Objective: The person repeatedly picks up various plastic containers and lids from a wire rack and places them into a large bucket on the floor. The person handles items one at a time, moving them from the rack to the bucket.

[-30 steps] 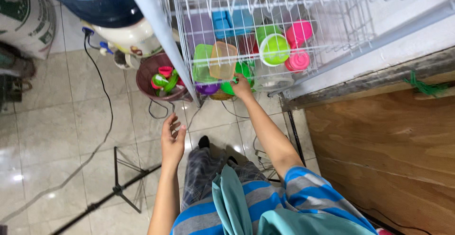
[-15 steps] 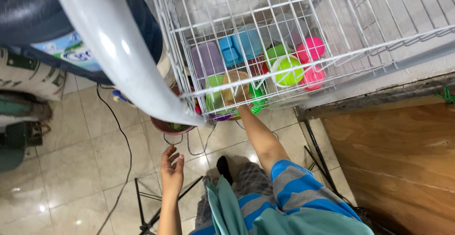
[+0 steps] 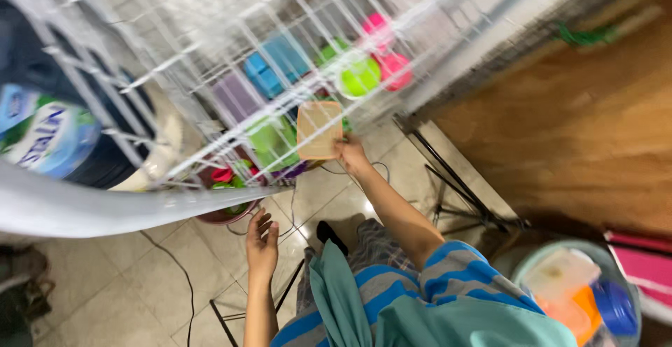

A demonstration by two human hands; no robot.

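Note:
My right hand (image 3: pixel 351 154) is raised and grips an orange translucent rectangular container (image 3: pixel 318 130) by its lower right corner, just under the white wire rack (image 3: pixel 210 46). Behind the wires sit colourful plastic pieces: a purple box (image 3: pixel 234 95), a blue box (image 3: pixel 273 71), a green cup (image 3: pixel 360 78), pink cups (image 3: pixel 392 64) and a green box (image 3: pixel 269 137). My left hand (image 3: pixel 261 238) hangs lower with fingers loosely spread, holding nothing, near a maroon bowl (image 3: pixel 224 210) of small coloured items.
A large water bottle (image 3: pixel 49 137) stands at left. A wooden surface (image 3: pixel 581 123) fills the right. A teal basin (image 3: pixel 581 284) with plastic containers is at lower right. A black tripod (image 3: pixel 455 200) and a cable (image 3: pixel 178 277) lie on the tiled floor.
My right hand has pulled the orange container out from among the pieces by the rack. The view has tilted, bringing the basin into sight. My left hand stays low and open.

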